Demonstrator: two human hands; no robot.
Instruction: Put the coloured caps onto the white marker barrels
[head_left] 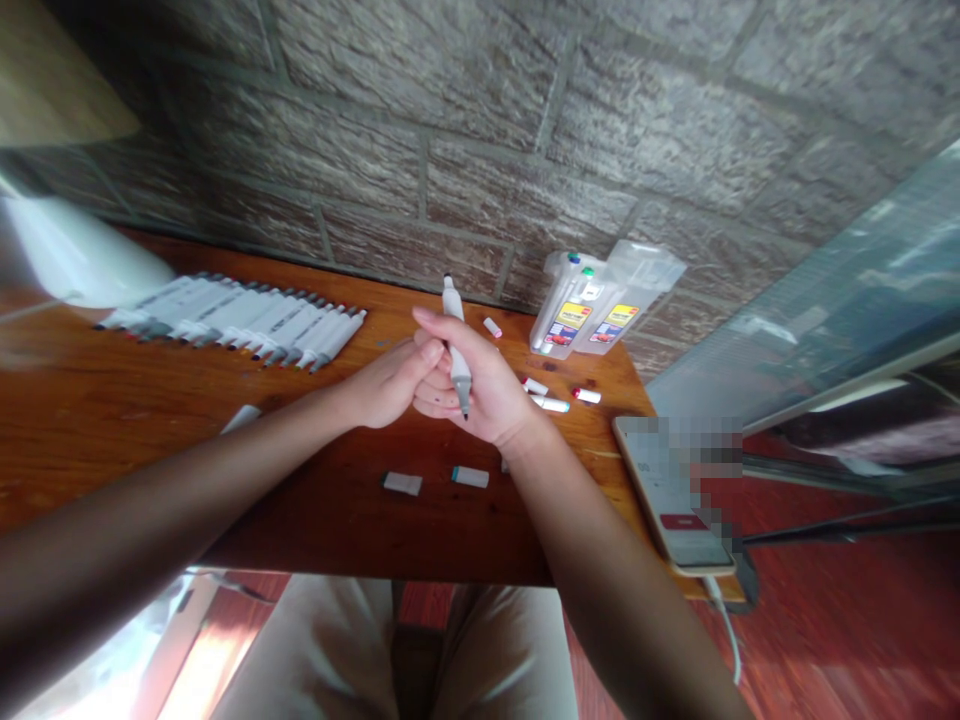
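A white double-ended marker point(455, 325) with grey shoulders stands nearly upright in my right hand point(491, 385), between the thumb and the curled fingers. Both of its ends show dark tips with no caps on them. My left hand point(390, 383) is closed and meets the fingertips of my right hand just left of the marker. Whatever its fingers hold, if anything, is hidden. Below the hands, a dark-ended cap point(403, 484) and a teal-ended cap point(471, 477) lie on the wooden table.
A long row of white markers point(247, 318) lies at the left. Several loose caps, one red-ended point(587, 396), lie right of my hands. A clear plastic marker case point(585, 305) stands against the stone-patterned wall. A charging phone point(675, 500) rests at the right edge.
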